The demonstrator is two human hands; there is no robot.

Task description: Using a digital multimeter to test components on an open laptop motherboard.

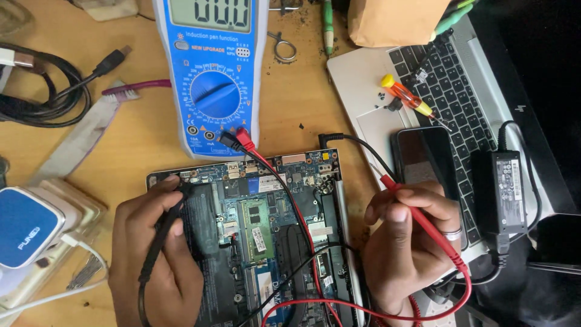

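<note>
Head view, left hand: the left hand rests on the dark left part of the open laptop. Its grip is closed around the black probe, held like a pen. The tip of the probe points up toward the top left corner of the laptop.

Head view, right hand: the right hand sits just beside the right edge of the open laptop. Its grip is closed around the red probe. The pointed end of the probe aims up and left, near the laptop's edge. There is a ring on one finger.

Head view, open laptop: it lies on the wooden table between the two hands, with its cover off. The green boards and small parts show.

Head view, meter: a blue meter lies above the open laptop. A red wire and a black wire run from its bottom across the open laptop.

Head view, other things: a silver laptop sits to the right. An orange screwdriver lies on it. A dark phone lies on it too, just above the right hand. A black power brick sits beside the phone. A blue and white charger is at the left edge.
</note>
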